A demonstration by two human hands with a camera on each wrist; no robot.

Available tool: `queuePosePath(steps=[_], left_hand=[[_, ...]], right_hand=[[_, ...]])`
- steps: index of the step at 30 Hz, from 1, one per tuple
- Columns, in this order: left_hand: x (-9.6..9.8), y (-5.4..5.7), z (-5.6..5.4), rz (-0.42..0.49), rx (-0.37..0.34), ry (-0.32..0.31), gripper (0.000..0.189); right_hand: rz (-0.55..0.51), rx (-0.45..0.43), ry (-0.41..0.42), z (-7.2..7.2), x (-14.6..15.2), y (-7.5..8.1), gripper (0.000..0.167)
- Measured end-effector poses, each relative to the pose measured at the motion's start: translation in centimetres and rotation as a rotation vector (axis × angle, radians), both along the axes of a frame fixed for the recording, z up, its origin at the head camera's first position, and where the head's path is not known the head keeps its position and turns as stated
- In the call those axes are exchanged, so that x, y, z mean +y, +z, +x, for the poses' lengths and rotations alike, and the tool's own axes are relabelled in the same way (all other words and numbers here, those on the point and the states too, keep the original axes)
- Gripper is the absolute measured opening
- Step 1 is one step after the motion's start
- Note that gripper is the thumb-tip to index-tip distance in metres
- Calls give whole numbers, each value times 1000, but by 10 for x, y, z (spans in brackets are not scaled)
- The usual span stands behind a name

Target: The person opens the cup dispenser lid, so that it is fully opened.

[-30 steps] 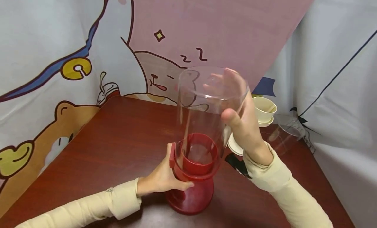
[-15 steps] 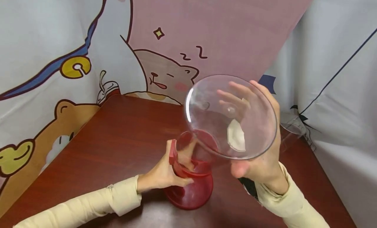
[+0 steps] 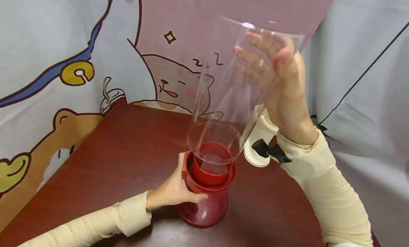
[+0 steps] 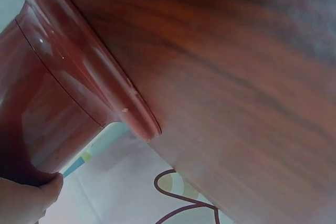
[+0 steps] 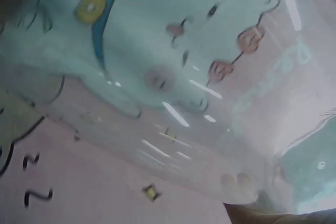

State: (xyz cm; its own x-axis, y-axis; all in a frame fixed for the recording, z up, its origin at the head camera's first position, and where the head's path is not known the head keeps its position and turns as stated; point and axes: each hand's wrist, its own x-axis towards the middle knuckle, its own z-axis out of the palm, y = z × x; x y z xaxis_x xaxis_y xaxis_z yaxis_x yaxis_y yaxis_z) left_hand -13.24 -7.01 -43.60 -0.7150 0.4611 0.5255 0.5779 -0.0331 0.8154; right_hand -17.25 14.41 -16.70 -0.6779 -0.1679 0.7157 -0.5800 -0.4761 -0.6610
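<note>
A tall clear plastic cylinder (image 3: 220, 87) slants over a red plastic stand (image 3: 204, 213) in the head view. Its lower end overlaps the stand's inner ring (image 3: 207, 174). My right hand (image 3: 281, 80) grips the cylinder near its upper end, thumb on the near side and fingers behind the wall. The stand is upright on the table, held around its upper part by my left hand (image 3: 174, 188); most of those fingers are hidden behind it. In the left wrist view, the stand's glossy red foot (image 4: 89, 66) fills the left side. The cylinder's see-through wall (image 5: 184, 124) spans the right wrist view.
Cream-coloured cups or lids (image 3: 257, 147) stand on the brown table (image 3: 137, 144) at the right, partly behind my right forearm. A small black object (image 3: 270, 151) shows at my right wrist. Cartoon-printed cloth (image 3: 191, 34) walls the table's back and sides.
The clear cylinder sat over the red stand, then tipped right with its round end facing me. Now it is raised, slanting back over the stand. The left hand has stayed on the stand.
</note>
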Motion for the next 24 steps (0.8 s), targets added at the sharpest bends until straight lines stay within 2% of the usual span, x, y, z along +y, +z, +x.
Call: queuePosePath(steps=[5, 7, 10, 13, 16, 18, 22, 23, 24], left_hand=[[-1, 1, 1, 0, -11, 6, 112], [-1, 1, 2, -2, -17, 9, 113], [-1, 0, 2, 0, -27, 1, 113], [-1, 0, 2, 2, -32, -8, 113], [-1, 0, 2, 10, -40, -15, 113], [-1, 0, 2, 15, -46, -17, 113], [-2, 0, 1, 24, -51, -16, 111], [-1, 0, 1, 26, -50, -16, 111], [-1, 0, 1, 28, -48, -15, 111]], right_hand=[[-38, -48, -136, -19, 3, 18, 83], [-44, -57, -174, -29, 3, 17, 82], [-36, -58, -229, -50, 5, 6, 79], [-21, -34, -299, -75, 5, -16, 72], [11, -12, -382, -98, 3, -43, 74], [18, -1, -425, -111, 1, -64, 93], [57, -39, -499, -130, -2, -108, 136], [78, -50, -515, -134, -2, -118, 144], [101, -60, -526, -137, -2, -128, 145]])
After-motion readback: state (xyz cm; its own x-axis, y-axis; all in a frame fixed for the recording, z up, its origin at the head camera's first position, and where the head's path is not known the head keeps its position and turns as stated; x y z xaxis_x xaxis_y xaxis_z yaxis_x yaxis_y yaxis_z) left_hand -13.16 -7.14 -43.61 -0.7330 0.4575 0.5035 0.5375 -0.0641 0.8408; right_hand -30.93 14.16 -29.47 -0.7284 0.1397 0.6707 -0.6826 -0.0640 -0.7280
